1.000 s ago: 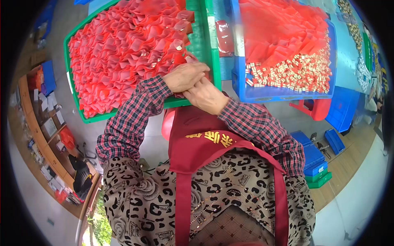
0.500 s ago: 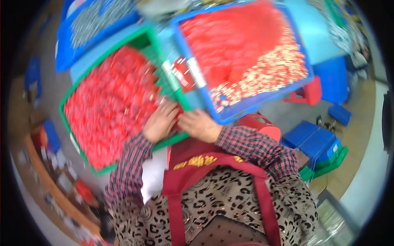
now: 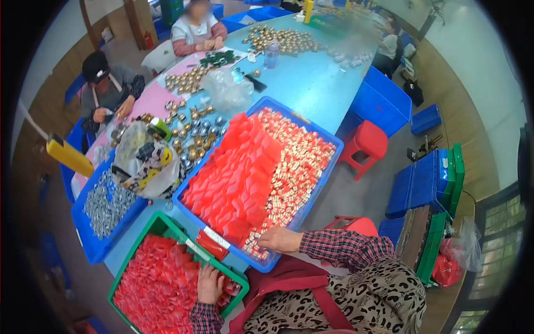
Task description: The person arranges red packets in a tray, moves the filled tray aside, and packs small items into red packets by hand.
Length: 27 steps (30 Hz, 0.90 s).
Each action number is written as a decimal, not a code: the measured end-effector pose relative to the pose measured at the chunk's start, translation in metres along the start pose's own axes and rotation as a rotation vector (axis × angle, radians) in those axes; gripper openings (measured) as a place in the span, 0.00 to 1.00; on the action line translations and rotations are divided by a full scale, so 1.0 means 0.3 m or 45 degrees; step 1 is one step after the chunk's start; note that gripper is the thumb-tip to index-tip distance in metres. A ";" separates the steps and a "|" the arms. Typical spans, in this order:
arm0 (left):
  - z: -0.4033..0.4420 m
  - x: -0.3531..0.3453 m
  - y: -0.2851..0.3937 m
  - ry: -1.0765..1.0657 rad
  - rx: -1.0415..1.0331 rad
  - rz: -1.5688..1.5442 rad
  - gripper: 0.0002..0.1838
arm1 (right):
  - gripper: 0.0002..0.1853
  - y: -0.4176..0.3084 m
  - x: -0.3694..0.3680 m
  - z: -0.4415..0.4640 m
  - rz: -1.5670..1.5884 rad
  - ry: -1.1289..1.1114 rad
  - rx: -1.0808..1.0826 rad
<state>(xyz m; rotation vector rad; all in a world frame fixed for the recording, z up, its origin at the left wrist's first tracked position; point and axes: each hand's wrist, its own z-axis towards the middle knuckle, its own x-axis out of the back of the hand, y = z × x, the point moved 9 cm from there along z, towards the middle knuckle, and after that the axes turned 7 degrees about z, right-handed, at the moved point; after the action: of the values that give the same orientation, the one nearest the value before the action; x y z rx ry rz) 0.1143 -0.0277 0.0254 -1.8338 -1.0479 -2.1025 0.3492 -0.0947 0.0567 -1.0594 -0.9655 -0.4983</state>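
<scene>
My left hand point(image 3: 209, 285) lies over the right side of the green crate point(image 3: 120, 269), on the red translucent pieces point(image 3: 158, 286), fingers spread. My right hand point(image 3: 280, 240) is over the near corner of the blue crate point(image 3: 320, 195), its fingertips at the small cream-and-red pieces point(image 3: 300, 161); whether they hold one is too small to tell. Overlapping red sheets point(image 3: 236, 172) fill the left part of the blue crate. Between the two crates lies a flat red packet point(image 3: 213, 245).
A blue tray of silvery parts point(image 3: 108, 206) and a patterned bag point(image 3: 146, 161) stand at left. Gold-coloured parts point(image 3: 186, 79) lie farther along the blue table point(image 3: 311, 83). Two people point(image 3: 105, 92) sit at the far left side. A red stool point(image 3: 364, 146) stands at right.
My hands have moved apart: the right one from the green crate to the blue crate, the left one staying at the green crate. The view has turned and now takes in more of the table.
</scene>
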 end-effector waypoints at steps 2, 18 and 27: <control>0.018 -0.003 0.013 -0.016 -0.017 0.003 0.15 | 0.10 0.053 0.020 -0.041 -0.030 -0.003 -0.026; 0.081 -0.050 0.019 -0.046 0.394 0.107 0.18 | 0.07 0.490 0.294 -0.213 -0.164 0.091 -0.266; 0.048 -0.010 0.047 0.029 0.435 0.268 0.13 | 0.06 0.789 0.687 -0.218 -0.375 0.549 -0.373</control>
<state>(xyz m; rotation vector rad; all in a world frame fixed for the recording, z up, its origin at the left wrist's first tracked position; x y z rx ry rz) 0.1343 -0.0306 0.0281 -1.6685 -1.0767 -1.7008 0.6598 -0.0309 0.1040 -1.0136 -0.6752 -1.0903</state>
